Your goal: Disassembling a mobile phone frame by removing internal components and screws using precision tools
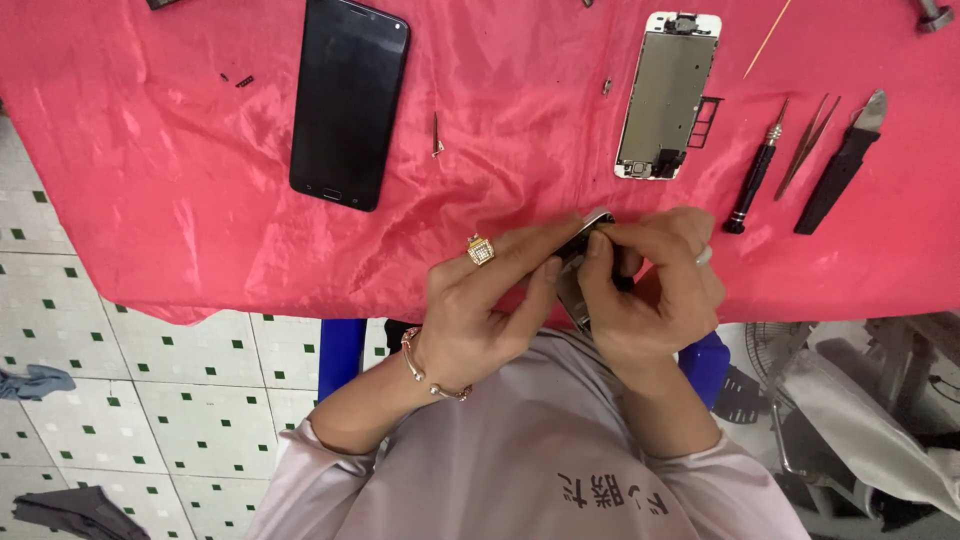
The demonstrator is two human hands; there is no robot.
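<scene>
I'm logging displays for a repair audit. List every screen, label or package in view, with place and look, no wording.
Black phone: face up on the red cloth, upper left, dark rectangular screen, off.
Screen assembly: upper right, white frame, grey metal back facing up.
Phone part: held by the left hand and right hand, dark and silver, mostly hidden.
Shirt print: dark characters on grey.

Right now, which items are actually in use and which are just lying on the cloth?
In use:
left hand
right hand
phone body, gripped by both hands

Lying about:
black smartphone
detached screen assembly
SIM tray
screwdriver
tweezers
black-handled pry tool
red cloth
</scene>
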